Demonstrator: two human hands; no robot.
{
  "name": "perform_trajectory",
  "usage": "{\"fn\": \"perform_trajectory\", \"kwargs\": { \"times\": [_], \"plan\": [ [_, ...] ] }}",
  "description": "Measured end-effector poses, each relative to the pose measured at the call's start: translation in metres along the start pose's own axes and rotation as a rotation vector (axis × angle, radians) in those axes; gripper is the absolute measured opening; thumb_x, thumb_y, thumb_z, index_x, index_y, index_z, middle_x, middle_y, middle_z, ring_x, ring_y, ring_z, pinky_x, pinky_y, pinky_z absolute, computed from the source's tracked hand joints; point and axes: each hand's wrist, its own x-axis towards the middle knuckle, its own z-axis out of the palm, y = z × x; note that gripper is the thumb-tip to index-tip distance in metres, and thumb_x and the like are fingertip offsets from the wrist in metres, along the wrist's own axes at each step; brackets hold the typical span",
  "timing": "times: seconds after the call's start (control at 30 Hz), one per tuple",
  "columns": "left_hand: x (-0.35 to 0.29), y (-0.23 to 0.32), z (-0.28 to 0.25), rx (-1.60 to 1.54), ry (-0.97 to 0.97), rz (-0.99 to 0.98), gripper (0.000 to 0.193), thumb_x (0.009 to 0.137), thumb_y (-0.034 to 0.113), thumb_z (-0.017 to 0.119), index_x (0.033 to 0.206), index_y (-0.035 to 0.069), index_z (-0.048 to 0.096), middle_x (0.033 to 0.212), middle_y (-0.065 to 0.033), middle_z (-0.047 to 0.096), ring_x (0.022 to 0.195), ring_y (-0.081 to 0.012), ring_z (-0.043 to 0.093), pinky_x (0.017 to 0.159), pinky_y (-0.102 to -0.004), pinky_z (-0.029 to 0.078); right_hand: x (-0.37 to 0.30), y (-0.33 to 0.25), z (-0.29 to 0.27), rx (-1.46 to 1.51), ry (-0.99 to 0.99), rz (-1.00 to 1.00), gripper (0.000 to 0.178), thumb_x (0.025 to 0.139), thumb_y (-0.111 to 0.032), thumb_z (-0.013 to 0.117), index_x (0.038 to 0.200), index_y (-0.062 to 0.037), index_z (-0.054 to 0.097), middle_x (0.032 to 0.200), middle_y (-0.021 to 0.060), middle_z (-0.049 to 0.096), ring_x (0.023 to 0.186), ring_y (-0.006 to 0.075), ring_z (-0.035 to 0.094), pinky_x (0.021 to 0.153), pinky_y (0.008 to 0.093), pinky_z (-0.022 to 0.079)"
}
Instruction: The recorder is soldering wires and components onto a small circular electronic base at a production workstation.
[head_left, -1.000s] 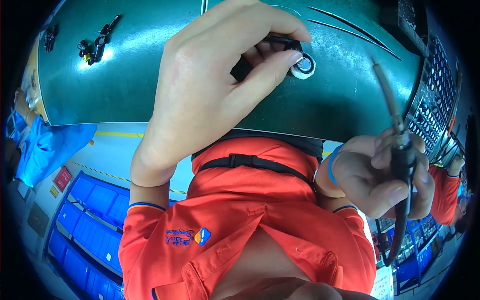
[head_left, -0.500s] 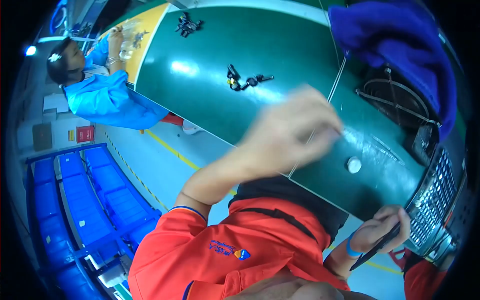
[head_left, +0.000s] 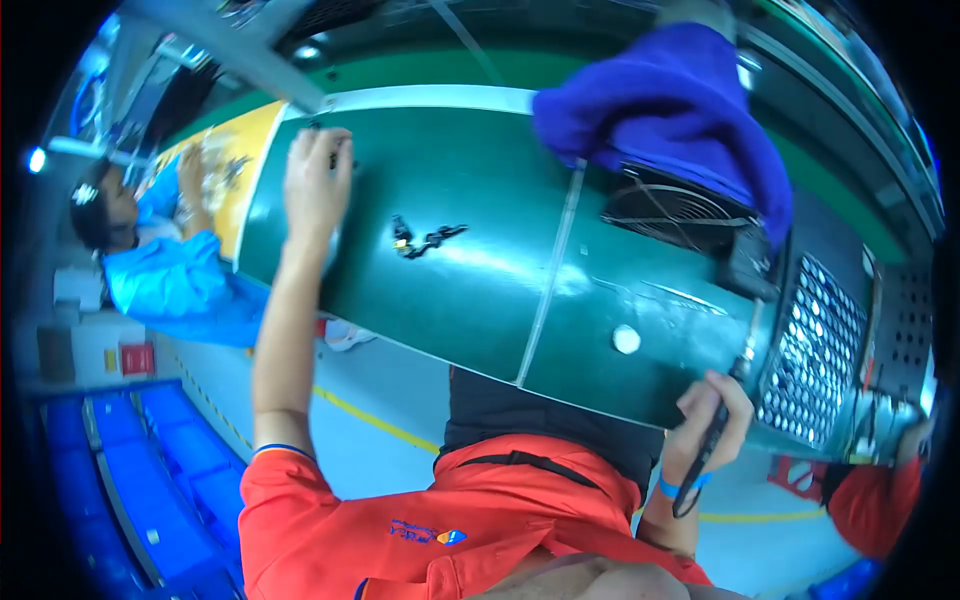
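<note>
My left hand (head_left: 318,185) reaches to the far left of the green bench (head_left: 390,300), fingers bent down over small black parts (head_left: 334,160). One dark piece shows between the fingertips; most of the cluster is hidden under the hand. In my right hand (head_left: 712,415) is a soldering iron (head_left: 718,440) with a black handle, its metal end pointing up and away, near the bench's right side. A short chain of black parts with a yellow spot (head_left: 415,240) lies mid-bench, touched by neither hand. A round white piece (head_left: 626,339) sits left of the iron.
A black round-grilled fan (head_left: 680,212) with a purple cloth (head_left: 670,95) over it stands at the back right. Beside it lies a tray of rows of shiny round pieces (head_left: 815,350). A co-worker in blue (head_left: 165,290) is at left; another person's red sleeve (head_left: 880,510) is at right.
My left hand has moved from mid-bench to the black parts at the far left. The soldering iron now points up and away in my right hand. The whole view has shifted.
</note>
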Motion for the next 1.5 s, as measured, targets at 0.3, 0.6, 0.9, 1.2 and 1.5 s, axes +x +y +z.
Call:
{"fn": "perform_trajectory", "kwargs": {
  "times": [0.3, 0.6, 0.9, 1.2, 1.5],
  "plan": [
    [0.194, -0.321, 0.168, 0.493, -0.348, -0.055, 0.062, 0.102, 0.036, 0.053, 0.159, 0.022, 0.034, 0.140, -0.0331, 0.054, 0.124, -0.0545, 0.056, 0.105, -0.0586, 0.047, 0.040, 0.000, -0.039, -0.081, 0.041, -0.096, 0.013, 0.104, 0.003, 0.050, 0.112, -0.0007, 0.060, 0.088, 0.0126, 0.070, 0.074, 0.0160, 0.066, 0.066, 0.0277, 0.053],
    [0.185, -0.268, 0.220, 0.105, -0.416, -0.257, 0.037, 0.087, 0.027, 0.078, 0.113, 0.000, 0.076, 0.111, -0.0232, 0.075, 0.108, -0.0407, 0.072, 0.096, -0.0438, 0.059, 0.114, 0.025, -0.139, -0.555, 0.042, -0.036, 0.026, 0.089, 0.008, 0.071, 0.110, -0.0023, 0.059, 0.097, 0.0074, 0.071, 0.090, 0.0131, 0.069, 0.074, 0.0254, 0.053],
    [0.186, -0.132, 0.179, 0.094, -0.474, -0.079, 0.039, 0.090, 0.027, 0.072, 0.119, 0.002, 0.071, 0.115, -0.0246, 0.072, 0.110, -0.0423, 0.070, 0.097, -0.0465, 0.057, 0.124, 0.046, -0.132, -0.729, -0.027, -0.073, 0.032, 0.085, 0.008, 0.074, 0.112, -0.0036, 0.059, 0.097, 0.0049, 0.072, 0.090, 0.0129, 0.069, 0.073, 0.0243, 0.052],
    [0.199, -0.082, 0.191, 0.154, -0.590, 0.051, 0.040, 0.093, 0.027, 0.066, 0.126, 0.004, 0.066, 0.119, -0.0261, 0.070, 0.113, -0.0440, 0.068, 0.098, -0.0491, 0.055, 0.122, 0.047, -0.116, -0.732, 0.041, -0.027, 0.036, 0.085, 0.007, 0.076, 0.113, -0.0055, 0.059, 0.098, 0.0067, 0.071, 0.087, 0.0139, 0.068, 0.073, 0.0248, 0.052],
    [0.197, -0.070, 0.182, 0.294, -0.654, 0.189, 0.042, 0.095, 0.027, 0.060, 0.132, 0.007, 0.062, 0.124, -0.0275, 0.068, 0.115, -0.0456, 0.066, 0.100, -0.0517, 0.053, 0.056, 0.005, -0.034, -0.219, -0.286, -0.045, 0.048, 0.077, 0.012, 0.080, 0.108, -0.0086, 0.049, 0.095, 0.0154, 0.070, 0.083, 0.0245, 0.069, 0.073, 0.0359, 0.055]
  ]
}}
